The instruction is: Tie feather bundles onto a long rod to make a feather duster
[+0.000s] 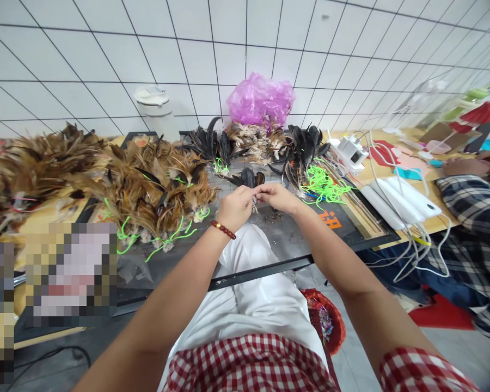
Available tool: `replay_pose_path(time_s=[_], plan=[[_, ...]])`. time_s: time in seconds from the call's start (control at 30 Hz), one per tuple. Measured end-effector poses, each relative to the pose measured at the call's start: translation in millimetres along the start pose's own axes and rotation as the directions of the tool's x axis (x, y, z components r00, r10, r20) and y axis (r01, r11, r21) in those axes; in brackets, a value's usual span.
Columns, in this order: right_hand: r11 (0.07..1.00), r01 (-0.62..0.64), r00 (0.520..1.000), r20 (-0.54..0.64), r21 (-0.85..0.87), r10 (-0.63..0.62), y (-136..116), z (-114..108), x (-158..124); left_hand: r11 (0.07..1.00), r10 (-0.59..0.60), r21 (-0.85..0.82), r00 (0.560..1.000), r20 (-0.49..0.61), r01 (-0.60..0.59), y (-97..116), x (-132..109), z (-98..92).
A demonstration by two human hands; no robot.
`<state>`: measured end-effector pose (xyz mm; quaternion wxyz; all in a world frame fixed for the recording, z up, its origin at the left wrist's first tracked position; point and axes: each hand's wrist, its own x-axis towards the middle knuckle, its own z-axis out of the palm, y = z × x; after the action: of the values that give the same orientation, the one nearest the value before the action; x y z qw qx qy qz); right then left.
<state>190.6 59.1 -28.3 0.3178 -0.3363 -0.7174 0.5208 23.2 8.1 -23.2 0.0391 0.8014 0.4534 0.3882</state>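
My left hand (236, 208), with a beaded bracelet at the wrist, is closed on a small bunch of dark feathers (248, 177) whose tips fan out beyond my fingers. Meeting it at the fingertips, my right hand (278, 196) is pinched at the base of the bunch; what it grips is hidden. Pale quill ends show just below the fingers. Bundles of brown feathers (159, 185), some tied with green string, lie left of my hands. Black feathers (304, 147) and a tangle of bright green string (324, 182) are to the right.
Behind stand a purple plastic bag (261, 98) and a lidded white container (154, 109), near the tiled wall. A white power strip (400, 201) with trailing cables lies right. A co-worker's plaid sleeve (469, 201) is beyond it. A red basket (330, 321) sits below the table edge.
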Motion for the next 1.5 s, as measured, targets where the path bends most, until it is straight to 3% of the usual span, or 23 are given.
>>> replay_pose_path(time_s=[0.13, 0.23, 0.37, 0.57, 0.73, 1.0, 1.2, 1.37, 1.5], plan=[[1.0, -0.026, 0.998, -0.05, -0.01, 0.026, 0.2, 3.0, 1.5, 0.987, -0.055, 0.153, 0.991, 0.118, 0.037, -0.8, 1.8, -3.1], [0.998, -0.005, 0.998, -0.067, -0.061, 0.001, 0.4, 7.0, 1.9, 0.974, -0.104, 0.214, 0.989, 0.104, 0.08, -2.7, 2.0, -5.1], [0.985, 0.043, 0.997, -0.053, -0.169, -0.053, 0.6, 9.9, 1.9, 0.983, -0.051, 0.18, 0.995, 0.087, 0.035, -0.3, 1.3, -8.5], [0.964, 0.027, 0.999, -0.038, -0.264, -0.038, -2.4, 8.4, 0.5, 0.992, -0.01, 0.126, 0.993, 0.116, -0.004, 1.0, 1.9, -8.7], [0.986, 0.057, 0.998, 0.027, -0.159, -0.054, -4.0, 7.9, -0.8, 0.998, -0.025, 0.052, 0.997, 0.067, 0.022, -3.6, 2.6, -4.8], [0.971, 0.026, 0.985, -0.16, -0.237, -0.066, 5.6, 10.2, 3.1, 0.991, -0.077, 0.117, 0.994, 0.084, 0.066, -3.3, 2.5, -0.7], [0.976, 0.031, 0.991, -0.122, -0.215, -0.058, 3.0, 9.6, 2.7, 0.982, -0.178, 0.061, 0.984, -0.001, 0.178, -9.5, 4.4, 3.0], [0.992, -0.007, 0.996, -0.087, -0.124, -0.004, -2.7, 8.6, 0.6, 0.982, -0.191, 0.004, 0.982, 0.012, 0.191, -11.0, 6.5, 2.2], [0.996, 0.014, 0.991, -0.133, -0.086, -0.025, 0.3, 8.4, 1.1, 0.982, -0.189, -0.013, 0.982, 0.008, 0.189, -10.5, 6.5, 1.9]])
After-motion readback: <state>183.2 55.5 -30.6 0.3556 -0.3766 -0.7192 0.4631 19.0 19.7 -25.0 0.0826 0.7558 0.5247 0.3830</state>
